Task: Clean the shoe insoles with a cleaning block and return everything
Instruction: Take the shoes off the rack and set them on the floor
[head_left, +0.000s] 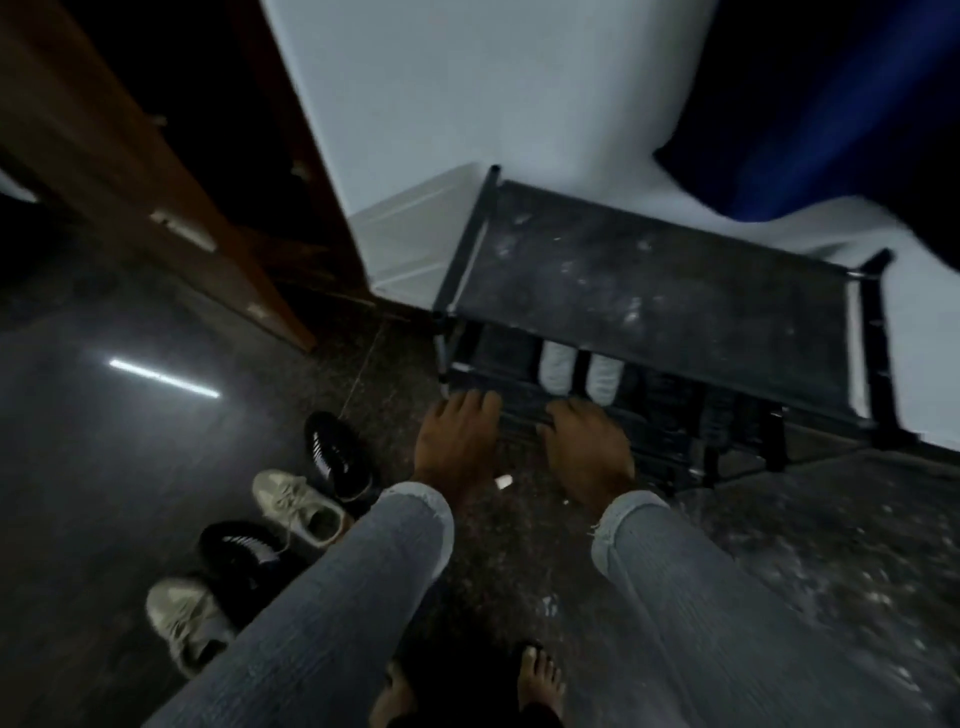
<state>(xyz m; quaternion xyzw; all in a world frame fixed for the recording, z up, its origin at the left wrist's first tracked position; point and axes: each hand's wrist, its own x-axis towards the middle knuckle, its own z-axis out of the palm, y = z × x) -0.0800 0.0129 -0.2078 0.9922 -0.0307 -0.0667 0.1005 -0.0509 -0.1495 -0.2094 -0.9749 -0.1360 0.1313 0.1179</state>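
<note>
Head view, dim and motion-blurred. I see both arms stretched forward in grey ribbed sleeves toward a dark shoe rack (649, 280) that stands against a pale wall.

Left hand (457, 441): back of hand up, fingers (470, 405) reaching the rack's lower front edge, lying side by side and slightly bent. I cannot tell whether they hold anything.

Right hand (587, 452): same posture, just beside the left, fingers (563, 413) at the lower shelf's edge. Curled round the rail or only resting on it: I cannot tell.

Inside the rack, under the dusty top shelf, a pale pair of shoes (582, 371) stands just above the right hand.

On the dark floor to the left, four shoes in a loose row: a black shoe (337, 454) nearest the rack, a cream sneaker (298, 504) beside it, a second black shoe (239, 548), then a second cream sneaker (187, 618). Insoles not distinguishable in them.

A small white piece (503, 483) lies on the floor between the wrists; too blurred to identify as the cleaning block.
</note>
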